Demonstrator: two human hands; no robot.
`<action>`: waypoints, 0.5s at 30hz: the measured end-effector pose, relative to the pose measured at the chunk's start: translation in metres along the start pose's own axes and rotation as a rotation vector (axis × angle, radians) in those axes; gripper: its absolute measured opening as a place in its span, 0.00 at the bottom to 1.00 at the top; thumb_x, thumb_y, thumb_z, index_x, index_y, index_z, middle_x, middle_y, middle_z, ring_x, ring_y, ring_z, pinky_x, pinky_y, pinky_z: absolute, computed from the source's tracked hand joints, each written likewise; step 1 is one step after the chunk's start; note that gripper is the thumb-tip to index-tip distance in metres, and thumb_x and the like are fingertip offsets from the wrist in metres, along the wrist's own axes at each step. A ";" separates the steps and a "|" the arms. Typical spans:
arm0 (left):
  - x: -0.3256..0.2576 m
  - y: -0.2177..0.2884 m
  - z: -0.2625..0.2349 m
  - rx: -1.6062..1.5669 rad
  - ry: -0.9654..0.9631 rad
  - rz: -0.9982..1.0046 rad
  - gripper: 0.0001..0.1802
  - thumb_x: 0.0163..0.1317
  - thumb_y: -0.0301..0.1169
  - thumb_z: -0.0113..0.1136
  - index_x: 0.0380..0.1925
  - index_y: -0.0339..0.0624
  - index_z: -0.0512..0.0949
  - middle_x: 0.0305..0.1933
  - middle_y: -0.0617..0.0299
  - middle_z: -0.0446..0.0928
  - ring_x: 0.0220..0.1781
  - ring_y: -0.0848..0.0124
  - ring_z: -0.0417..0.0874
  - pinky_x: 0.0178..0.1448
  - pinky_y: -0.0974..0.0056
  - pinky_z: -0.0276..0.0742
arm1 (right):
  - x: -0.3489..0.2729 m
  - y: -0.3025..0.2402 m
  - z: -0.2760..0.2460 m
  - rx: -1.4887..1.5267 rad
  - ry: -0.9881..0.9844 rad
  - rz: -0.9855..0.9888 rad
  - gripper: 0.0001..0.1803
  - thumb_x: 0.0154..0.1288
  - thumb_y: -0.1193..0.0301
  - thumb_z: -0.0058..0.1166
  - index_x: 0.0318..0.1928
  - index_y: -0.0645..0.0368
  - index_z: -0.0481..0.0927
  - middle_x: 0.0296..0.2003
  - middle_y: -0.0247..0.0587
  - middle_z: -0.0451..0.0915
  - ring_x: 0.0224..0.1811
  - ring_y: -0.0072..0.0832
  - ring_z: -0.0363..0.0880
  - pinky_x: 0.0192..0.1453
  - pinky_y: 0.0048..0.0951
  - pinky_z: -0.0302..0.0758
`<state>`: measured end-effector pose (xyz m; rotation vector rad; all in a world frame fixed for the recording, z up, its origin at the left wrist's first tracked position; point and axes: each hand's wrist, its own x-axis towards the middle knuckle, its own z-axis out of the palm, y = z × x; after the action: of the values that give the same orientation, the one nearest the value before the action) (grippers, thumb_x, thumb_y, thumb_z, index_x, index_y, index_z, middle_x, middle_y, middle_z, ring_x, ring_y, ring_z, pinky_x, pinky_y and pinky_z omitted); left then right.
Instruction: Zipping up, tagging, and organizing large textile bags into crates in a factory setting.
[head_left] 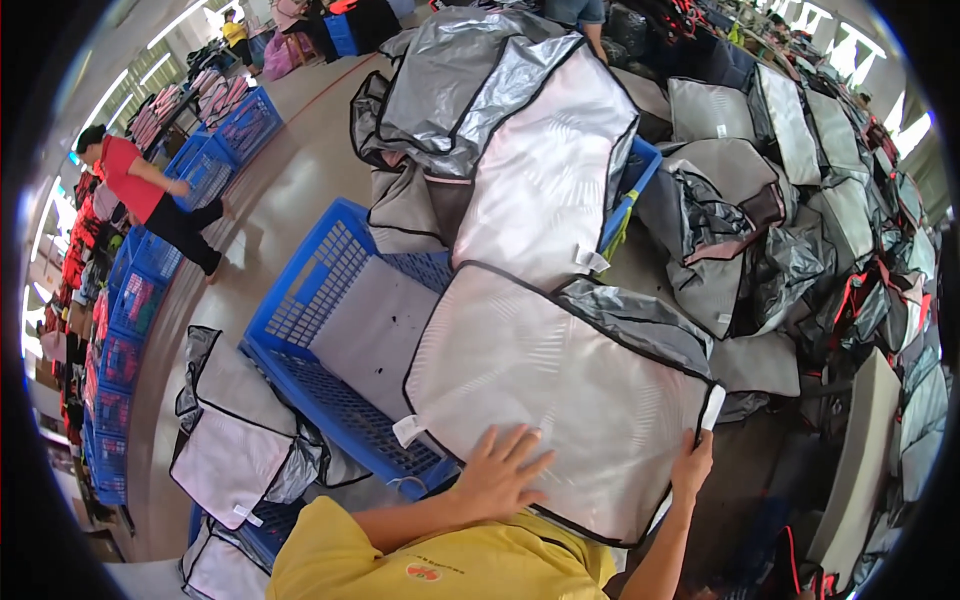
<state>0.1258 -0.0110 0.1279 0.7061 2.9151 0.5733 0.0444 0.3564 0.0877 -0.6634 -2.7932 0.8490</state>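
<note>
A silvery-white sewn bag piece with black bound edges lies in front of me, bulging slightly, with a crumpled silver part behind its far edge. My left hand rests on its near left area, fingers spread flat. At the right corner my right hand is closed on the piece's edge, just below a white strip. A white tag sticks out at the left corner. Farther off, another silver bag piece is draped over the blue crate's far side, with a tag near its lower end.
The blue plastic crate stands at left with a pale sheet inside. Similar pieces are stacked left of it, and heaps fill the right. A person in a red shirt walks beside a row of blue crates.
</note>
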 end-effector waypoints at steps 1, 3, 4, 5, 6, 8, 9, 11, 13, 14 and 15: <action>-0.010 -0.020 0.016 -0.048 0.043 -0.040 0.36 0.71 0.59 0.55 0.71 0.48 0.75 0.79 0.44 0.65 0.83 0.43 0.57 0.77 0.26 0.52 | -0.002 0.004 0.005 -0.007 -0.015 -0.005 0.18 0.79 0.60 0.55 0.54 0.64 0.78 0.40 0.61 0.86 0.45 0.60 0.84 0.47 0.51 0.77; -0.026 -0.037 0.021 -0.111 0.075 -0.107 0.35 0.71 0.57 0.56 0.71 0.49 0.75 0.79 0.44 0.64 0.83 0.42 0.57 0.76 0.24 0.51 | 0.002 0.023 0.018 0.093 0.005 -0.027 0.17 0.80 0.60 0.53 0.49 0.65 0.79 0.35 0.57 0.84 0.38 0.53 0.84 0.43 0.47 0.76; -0.031 -0.041 0.014 -0.041 0.111 -0.211 0.34 0.71 0.53 0.58 0.70 0.47 0.74 0.78 0.44 0.65 0.83 0.41 0.57 0.77 0.24 0.51 | 0.004 0.032 0.021 0.118 0.009 -0.057 0.17 0.81 0.61 0.53 0.46 0.66 0.80 0.31 0.49 0.81 0.33 0.40 0.79 0.41 0.40 0.74; -0.034 -0.047 0.007 0.029 0.139 -0.319 0.33 0.70 0.49 0.59 0.70 0.46 0.74 0.77 0.43 0.65 0.83 0.40 0.57 0.77 0.24 0.50 | 0.013 0.042 0.024 0.093 -0.030 -0.056 0.17 0.81 0.61 0.53 0.46 0.66 0.80 0.31 0.49 0.81 0.33 0.40 0.79 0.41 0.40 0.74; -0.043 -0.057 0.005 0.036 0.257 -0.385 0.31 0.69 0.44 0.61 0.69 0.43 0.74 0.76 0.41 0.66 0.82 0.39 0.58 0.77 0.27 0.52 | 0.021 0.053 0.022 0.120 -0.051 -0.070 0.19 0.81 0.60 0.53 0.47 0.67 0.80 0.31 0.45 0.80 0.33 0.35 0.78 0.40 0.38 0.74; -0.056 -0.086 0.001 0.027 0.515 -0.513 0.27 0.69 0.35 0.62 0.66 0.40 0.74 0.73 0.38 0.67 0.79 0.38 0.63 0.77 0.34 0.58 | 0.026 0.067 0.019 0.180 -0.044 -0.110 0.21 0.82 0.58 0.54 0.48 0.68 0.80 0.31 0.39 0.79 0.34 0.28 0.75 0.40 0.33 0.73; -0.061 -0.105 -0.004 0.019 0.667 -0.561 0.24 0.69 0.32 0.62 0.64 0.39 0.74 0.71 0.37 0.69 0.77 0.39 0.66 0.76 0.38 0.62 | 0.026 0.069 0.017 0.221 -0.004 -0.136 0.22 0.82 0.57 0.55 0.48 0.69 0.80 0.32 0.37 0.79 0.35 0.25 0.74 0.41 0.31 0.73; -0.078 -0.146 0.010 -0.058 0.795 -0.764 0.18 0.76 0.35 0.57 0.61 0.39 0.75 0.64 0.39 0.74 0.69 0.46 0.75 0.68 0.43 0.71 | 0.031 0.078 0.016 0.196 0.059 -0.156 0.23 0.82 0.55 0.55 0.49 0.69 0.80 0.33 0.35 0.80 0.36 0.24 0.74 0.43 0.29 0.73; -0.097 -0.169 0.013 -0.361 0.696 -1.049 0.18 0.78 0.39 0.55 0.60 0.39 0.76 0.60 0.43 0.77 0.66 0.51 0.78 0.65 0.46 0.74 | 0.040 0.085 0.017 0.230 -0.005 -0.116 0.23 0.82 0.55 0.55 0.48 0.68 0.81 0.36 0.35 0.81 0.38 0.23 0.74 0.46 0.28 0.74; -0.105 -0.173 0.014 -0.690 0.596 -1.272 0.19 0.80 0.42 0.54 0.59 0.40 0.76 0.57 0.47 0.80 0.62 0.57 0.82 0.62 0.49 0.77 | 0.041 0.092 0.020 0.214 -0.017 -0.110 0.23 0.82 0.55 0.55 0.47 0.68 0.81 0.36 0.35 0.81 0.38 0.23 0.74 0.47 0.28 0.74; -0.109 -0.173 0.017 -0.688 0.594 -1.288 0.19 0.80 0.42 0.54 0.59 0.40 0.76 0.57 0.47 0.80 0.62 0.57 0.82 0.62 0.49 0.77 | 0.042 0.092 0.018 0.199 -0.019 -0.102 0.23 0.82 0.55 0.55 0.47 0.68 0.81 0.36 0.35 0.81 0.38 0.23 0.73 0.47 0.28 0.74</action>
<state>0.1528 -0.1971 0.0463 -1.4647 2.4562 1.4985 0.0362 0.4344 0.0217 -0.4789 -2.6840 1.0980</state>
